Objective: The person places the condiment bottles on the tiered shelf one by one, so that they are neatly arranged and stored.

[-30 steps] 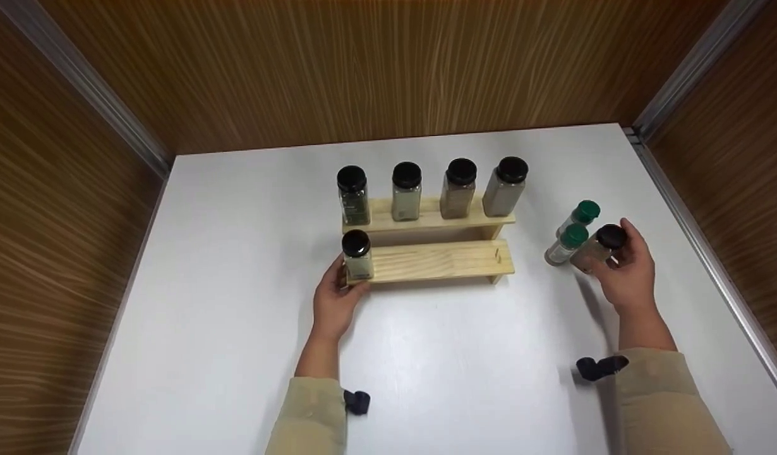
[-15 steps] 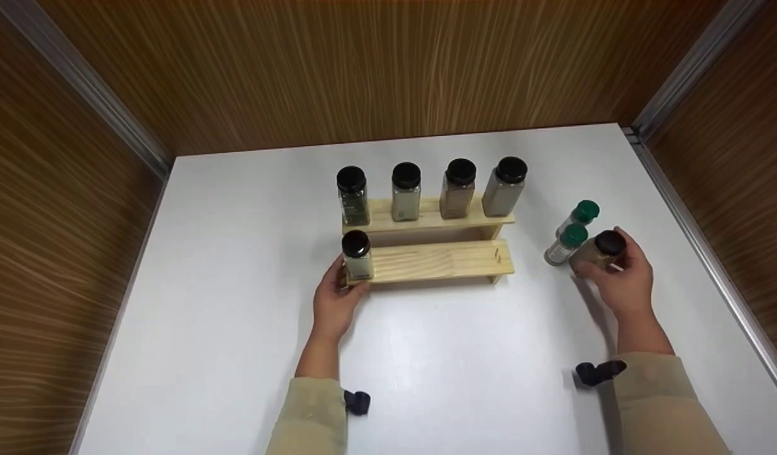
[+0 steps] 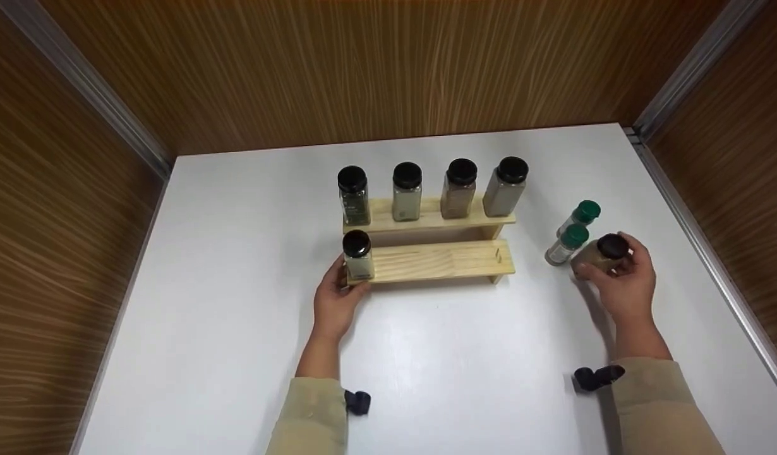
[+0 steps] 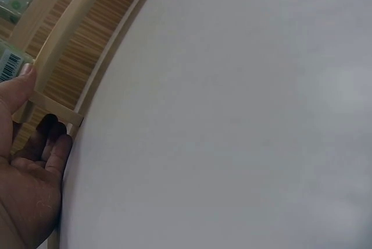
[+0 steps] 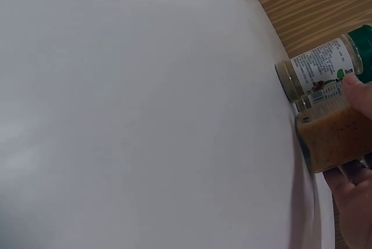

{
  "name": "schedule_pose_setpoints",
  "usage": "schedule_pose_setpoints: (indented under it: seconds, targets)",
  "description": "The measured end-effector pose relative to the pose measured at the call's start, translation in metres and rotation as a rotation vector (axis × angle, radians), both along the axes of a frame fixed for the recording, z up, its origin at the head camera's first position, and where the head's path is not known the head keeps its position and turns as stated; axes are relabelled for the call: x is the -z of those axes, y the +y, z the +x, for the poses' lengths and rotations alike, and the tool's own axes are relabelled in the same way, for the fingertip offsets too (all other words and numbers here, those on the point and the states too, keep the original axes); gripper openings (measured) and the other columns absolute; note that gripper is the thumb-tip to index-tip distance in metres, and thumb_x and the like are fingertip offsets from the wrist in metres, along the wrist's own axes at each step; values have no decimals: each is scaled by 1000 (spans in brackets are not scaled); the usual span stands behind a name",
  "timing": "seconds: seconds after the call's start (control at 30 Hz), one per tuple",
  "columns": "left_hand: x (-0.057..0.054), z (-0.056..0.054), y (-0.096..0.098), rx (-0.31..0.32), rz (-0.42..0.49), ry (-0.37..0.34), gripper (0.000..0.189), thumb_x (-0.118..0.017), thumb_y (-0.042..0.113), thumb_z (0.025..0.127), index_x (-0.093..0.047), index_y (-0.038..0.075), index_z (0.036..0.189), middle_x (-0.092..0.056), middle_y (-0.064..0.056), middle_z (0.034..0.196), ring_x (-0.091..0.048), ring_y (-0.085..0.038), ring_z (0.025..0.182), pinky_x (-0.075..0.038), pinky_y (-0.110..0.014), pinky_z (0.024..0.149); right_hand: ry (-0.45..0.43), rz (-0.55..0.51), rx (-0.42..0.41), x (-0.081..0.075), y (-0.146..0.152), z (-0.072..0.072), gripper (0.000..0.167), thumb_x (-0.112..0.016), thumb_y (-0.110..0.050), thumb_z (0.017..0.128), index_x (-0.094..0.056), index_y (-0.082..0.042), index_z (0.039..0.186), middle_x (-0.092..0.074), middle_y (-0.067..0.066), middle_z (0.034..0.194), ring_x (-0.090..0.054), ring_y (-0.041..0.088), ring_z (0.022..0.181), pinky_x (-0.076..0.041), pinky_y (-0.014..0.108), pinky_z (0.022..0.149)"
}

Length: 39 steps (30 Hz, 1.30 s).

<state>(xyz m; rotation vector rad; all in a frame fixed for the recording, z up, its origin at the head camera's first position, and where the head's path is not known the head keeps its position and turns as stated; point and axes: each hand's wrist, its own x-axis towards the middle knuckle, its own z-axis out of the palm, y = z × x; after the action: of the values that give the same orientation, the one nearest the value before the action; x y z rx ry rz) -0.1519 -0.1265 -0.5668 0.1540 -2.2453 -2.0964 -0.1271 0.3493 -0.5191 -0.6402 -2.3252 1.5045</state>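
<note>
My left hand (image 3: 335, 308) grips the left end of a two-step wooden spice rack (image 3: 442, 261). In the left wrist view its thumb lies at the shelf edge by a jar, with the other fingers curled at the rack's end. A black-lidded jar (image 3: 358, 259) stands on the lower step there. At the right, my right hand (image 3: 627, 287) holds a square glass spice jar (image 5: 337, 135) with a black lid, between thumb and fingers. Orange-brown seasoning shows inside. Close beside it stand two green-capped spice bottles (image 3: 560, 250), one behind the other.
Several black-lidded jars (image 3: 406, 196) stand in a row on the rack's upper step. The white table (image 3: 237, 265) meets wood-grain panels (image 3: 388, 69) at the back and sides. Small black devices (image 3: 597, 378) sit at both wrists.
My right hand and the spice jar have moved slightly toward me, beside the green-capped bottles. The left hand, the rack and its jars stay in place.
</note>
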Motion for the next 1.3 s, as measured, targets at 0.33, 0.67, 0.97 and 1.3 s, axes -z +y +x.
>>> schedule_pose_setpoints:
  seconds: [0.33,0.67,0.97,1.3]
  targets:
    - [0,1,0,8,6,7,75,-82,0,91,-47,0,157,-65,-22,134,-62,-31,116,-54,-35,96,97,93,40,-2,-10,16,93,-85,6,86,-42,-22,164,-53,11,155,-56,15,128,-45,30,109]
    - [1,1,-1,11,4,0,75,-81,2,92,-46,0,158,-63,-22,136,-61,-30,115,-53,-35,96,243,42,62,-18,-25,28,90,-85,16,79,-51,-15,156,-61,-10,133,-63,10,121,-52,19,96]
    - [2,-1,-1,5,7,-5,74,-82,1,91,-47,1,158,-65,-22,134,-62,-32,116,-52,-37,98,301,102,6,-30,-51,24,85,-89,13,77,-55,-8,152,-62,-14,131,-63,5,117,-53,14,89]
    - [1,-3,-1,5,2,8,75,-81,0,92,-46,-1,158,-63,-24,137,-62,-34,119,-53,-38,99,448,38,-135,-34,-97,5,79,-89,18,72,-61,0,144,-71,-12,117,-68,6,104,-55,16,77]
